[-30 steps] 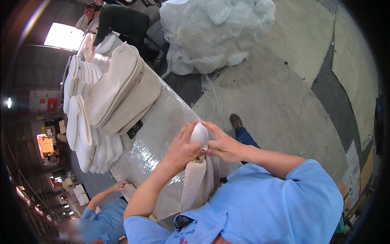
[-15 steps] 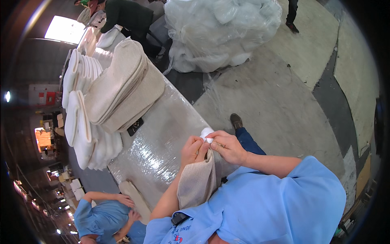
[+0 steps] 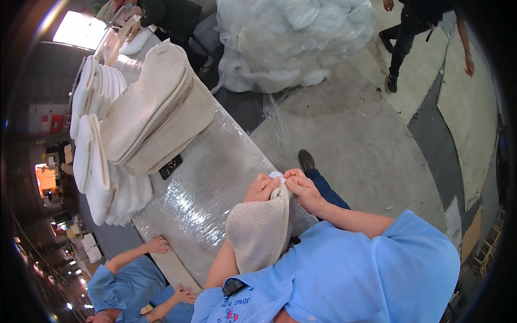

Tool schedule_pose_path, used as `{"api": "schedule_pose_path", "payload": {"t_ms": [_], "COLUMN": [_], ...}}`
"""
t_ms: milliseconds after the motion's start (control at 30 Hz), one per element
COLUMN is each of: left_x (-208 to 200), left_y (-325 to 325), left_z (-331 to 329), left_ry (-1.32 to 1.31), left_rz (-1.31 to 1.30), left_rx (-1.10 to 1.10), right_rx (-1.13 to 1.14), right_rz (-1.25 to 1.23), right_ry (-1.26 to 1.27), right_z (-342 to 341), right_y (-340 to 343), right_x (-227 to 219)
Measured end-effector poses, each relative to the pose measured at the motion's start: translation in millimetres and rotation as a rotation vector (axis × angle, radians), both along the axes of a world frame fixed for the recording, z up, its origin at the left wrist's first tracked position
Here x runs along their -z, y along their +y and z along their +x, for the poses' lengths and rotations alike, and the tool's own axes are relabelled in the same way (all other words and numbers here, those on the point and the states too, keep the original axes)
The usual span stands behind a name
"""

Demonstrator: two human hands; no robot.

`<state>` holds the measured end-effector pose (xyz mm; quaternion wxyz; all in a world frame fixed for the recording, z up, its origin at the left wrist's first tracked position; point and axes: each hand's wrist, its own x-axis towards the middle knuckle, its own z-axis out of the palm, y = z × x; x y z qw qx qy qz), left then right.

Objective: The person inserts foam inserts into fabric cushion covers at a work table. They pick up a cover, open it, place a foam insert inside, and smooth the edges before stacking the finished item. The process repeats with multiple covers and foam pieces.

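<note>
Both my hands are closed at the gathered upper end of a beige fabric cover (image 3: 258, 231), which hangs over my left forearm against my front. A bit of white padding (image 3: 277, 176) shows between my fingers at that end. My left hand (image 3: 260, 188) pinches the cover's edge on one side of the padding. On the other side, my right hand (image 3: 304, 191) grips the padding and edge with bent fingers. How far the padding reaches inside the cover is hidden.
The plastic-wrapped table (image 3: 215, 167) holds stacked beige covers (image 3: 153, 102), folded white pads (image 3: 97, 156) and a black flat object (image 3: 170, 168). A co-worker (image 3: 129, 280) handles a beige piece at lower left. Beyond stands a big clear bag of white filling (image 3: 291, 43); a person (image 3: 412, 37) walks at upper right.
The cover has spread out wider below my hands, and less white padding shows. The co-worker's hands have moved apart. The walking person has come further into view.
</note>
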<state>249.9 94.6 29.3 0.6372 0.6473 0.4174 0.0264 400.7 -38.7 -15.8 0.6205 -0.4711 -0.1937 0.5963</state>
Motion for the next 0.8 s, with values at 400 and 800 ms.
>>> {"api": "schedule_pose_path", "payload": {"t_ms": [400, 800], "left_x": [35.7, 20.5], "left_y": [11.6, -7.2], "left_z": [-2.6, 12.5], "left_ry": [-0.047, 0.153], "left_rz": [-0.287, -0.334], "left_rx": [-0.302, -0.163], "right_rx": [-0.093, 0.179], "right_rz": [-0.135, -0.625], "right_ry": [-0.119, 0.132], "right_z": [-5.5, -12.0], "right_y": [32.0, 10.1], "right_x": [42.2, -6.9]}}
